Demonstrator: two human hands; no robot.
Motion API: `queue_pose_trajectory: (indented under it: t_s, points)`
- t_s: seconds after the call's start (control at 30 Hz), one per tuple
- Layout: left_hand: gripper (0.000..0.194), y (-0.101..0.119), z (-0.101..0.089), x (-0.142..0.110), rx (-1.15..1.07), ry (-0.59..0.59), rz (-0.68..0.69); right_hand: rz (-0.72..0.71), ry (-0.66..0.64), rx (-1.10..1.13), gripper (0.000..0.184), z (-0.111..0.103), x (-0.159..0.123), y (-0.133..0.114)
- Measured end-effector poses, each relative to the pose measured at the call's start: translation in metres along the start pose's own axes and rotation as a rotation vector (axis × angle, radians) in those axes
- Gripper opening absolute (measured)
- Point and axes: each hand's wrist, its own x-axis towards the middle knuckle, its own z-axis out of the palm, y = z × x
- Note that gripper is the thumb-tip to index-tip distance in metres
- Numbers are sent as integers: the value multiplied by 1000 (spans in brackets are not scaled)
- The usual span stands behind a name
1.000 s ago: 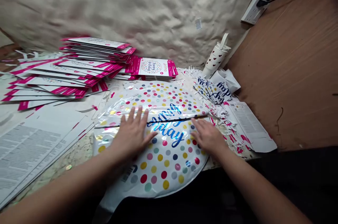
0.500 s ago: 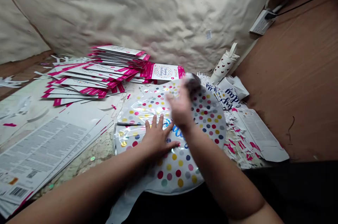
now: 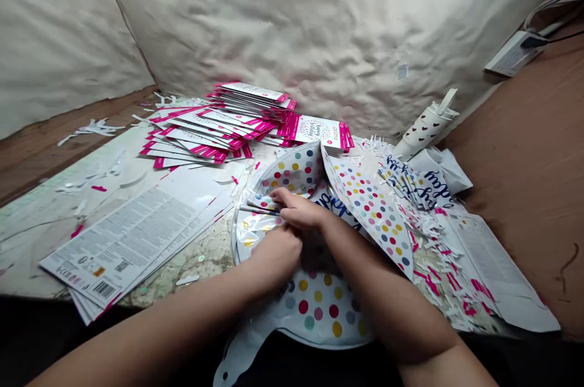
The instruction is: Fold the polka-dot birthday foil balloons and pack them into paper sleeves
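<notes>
A flat foil balloon (image 3: 319,305) with coloured dots and blue lettering lies at the table's front, its white tail hanging over the edge. The far part of the balloon is creased, and its right side stands up as a flap. My left hand (image 3: 279,256) is closed in a fist on the balloon's left-middle, fingertips hidden. Just beyond it, my right hand (image 3: 298,209) is closed on folded balloon foil, its thumb and forefinger pointing left. Thin dark lines run along the foil beside these fingers.
Stacked pink-and-white birthday packets (image 3: 246,110) stand at the back. Printed cards (image 3: 132,241) lie on the left. A heart-patterned tumbler (image 3: 424,128), paper scraps (image 3: 438,271) and an opened card sleeve (image 3: 497,277) are at right. A power socket (image 3: 515,55) is on the wall.
My left hand has gone from flat and spread to closed. My right hand has come back and left, and the balloon has gone from flat to folded up. The view has shifted left.
</notes>
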Motion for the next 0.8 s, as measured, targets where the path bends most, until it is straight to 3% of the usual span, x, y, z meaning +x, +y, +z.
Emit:
queue_pose_trajectory:
  t_s: [0.1,0.2,0.3,0.4,0.53,0.63,0.73,0.8]
  points:
    - [25,-19,-10,-15,77,76,-59,-4,43,-25,46,3,1,3]
    - [42,-36,-4,-19,156,193,-124,4,168,-75,42,-2,-8,4]
    - [55,-43,6,-17,173,145,-191,121,419,-166,41,-18,-24,17]
    - [55,-44,9,-15,206,112,-202,311,611,-263,45,-39,-35,46]
    - [47,-43,6,-15,213,105,-200,458,612,-329,45,-60,-31,88]
    - [53,-42,5,-15,185,57,-302,577,581,-327,58,-69,-26,106]
    - [62,-41,3,-14,165,17,-383,640,605,-334,63,-72,-27,99]
    - [65,-41,2,-14,152,-16,-396,591,629,-365,58,-68,-28,82]
